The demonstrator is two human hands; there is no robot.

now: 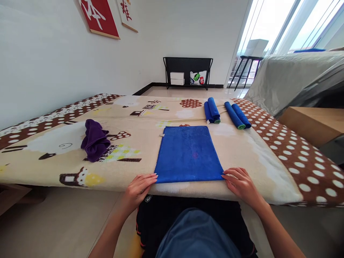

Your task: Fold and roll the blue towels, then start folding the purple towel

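Observation:
A blue towel [188, 154] lies flat on the patterned blanket [134, 132], its near edge close to the bed's front edge. My left hand [139, 187] rests at the towel's near left corner, fingers stretched out and touching it. At the near right corner my right hand [239, 182] lies with fingers extended, fingertips on the towel's corner. Neither hand grips anything. Further back lie rolled blue towels, one pair [212, 110] and another pair [237, 115] to its right. A crumpled purple cloth [95, 140] sits on the left of the blanket.
A white wall runs along the left with red and white pictures [100, 16]. A black rack [187, 72] with boxes and a bag stands at the far wall. A covered piece of furniture [290, 77] and a wooden surface [311, 123] are on the right.

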